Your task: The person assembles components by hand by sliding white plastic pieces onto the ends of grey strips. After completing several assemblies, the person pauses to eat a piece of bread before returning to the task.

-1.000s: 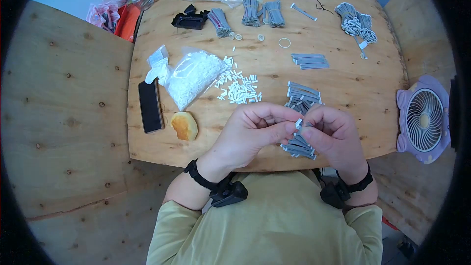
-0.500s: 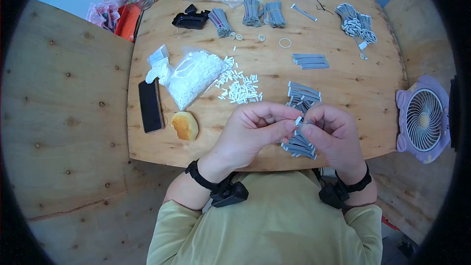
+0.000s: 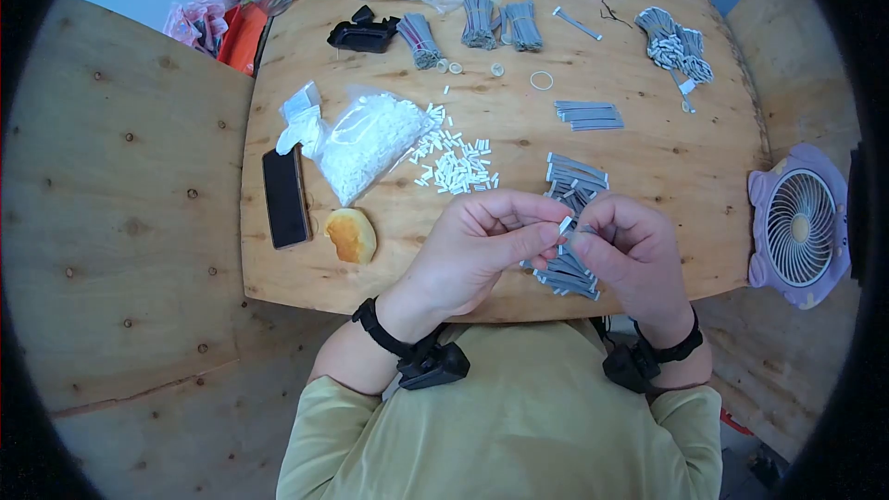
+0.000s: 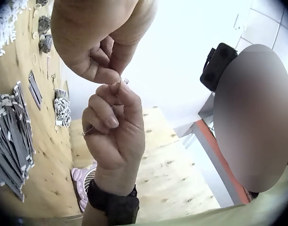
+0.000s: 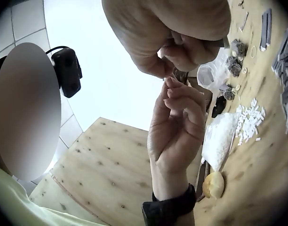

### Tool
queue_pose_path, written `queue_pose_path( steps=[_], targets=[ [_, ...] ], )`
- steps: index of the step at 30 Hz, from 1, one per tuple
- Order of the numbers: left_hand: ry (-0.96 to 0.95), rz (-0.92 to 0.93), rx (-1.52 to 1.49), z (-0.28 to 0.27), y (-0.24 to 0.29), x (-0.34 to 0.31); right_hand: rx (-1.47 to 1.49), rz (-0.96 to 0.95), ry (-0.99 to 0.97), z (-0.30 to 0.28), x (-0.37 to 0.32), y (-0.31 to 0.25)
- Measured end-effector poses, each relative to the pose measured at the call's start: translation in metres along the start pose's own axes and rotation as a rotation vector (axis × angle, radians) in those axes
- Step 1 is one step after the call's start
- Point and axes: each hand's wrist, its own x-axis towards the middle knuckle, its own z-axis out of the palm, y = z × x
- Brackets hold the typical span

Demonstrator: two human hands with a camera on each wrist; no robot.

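Note:
A small white connector (image 3: pixel 565 225) is pinched between the thumb and forefinger of my left hand (image 3: pixel 482 241). Close against it, my right hand (image 3: pixel 634 255) pinches the end of a grey cable, mostly hidden by the fingers. In both wrist views the fingertips of the two hands meet, and the small parts between them are barely visible. Under and behind the hands lies a pile of short grey cables with white ends (image 3: pixel 579 171). Loose white connectors (image 3: pixel 458 167) are spread to the left of that pile, beside a clear bag of white pieces (image 3: pixel 370 143).
A phone (image 3: pixel 286 197) and a bread bun (image 3: pixel 350 236) lie at the left. Farther back are bundled grey cables (image 3: pixel 479 22), a black holder (image 3: pixel 363 34) and flat grey cables (image 3: pixel 590 115). Coiled cables (image 3: pixel 674 44) lie back right; a purple fan (image 3: pixel 801 225) stands right.
Both hands keep their grip with only slight finger movement. The head view has shifted very slightly.

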Motion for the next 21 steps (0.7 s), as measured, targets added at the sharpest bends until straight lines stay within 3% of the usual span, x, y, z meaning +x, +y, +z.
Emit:
queue_pose_path(
  steps=[21],
  targets=[
    [0.013, 0.078, 0.194, 0.0018, 0.0043, -0.0044, -0.066, 0.016, 0.045, 0.0049, 0.0015, -0.0002]
  ],
)
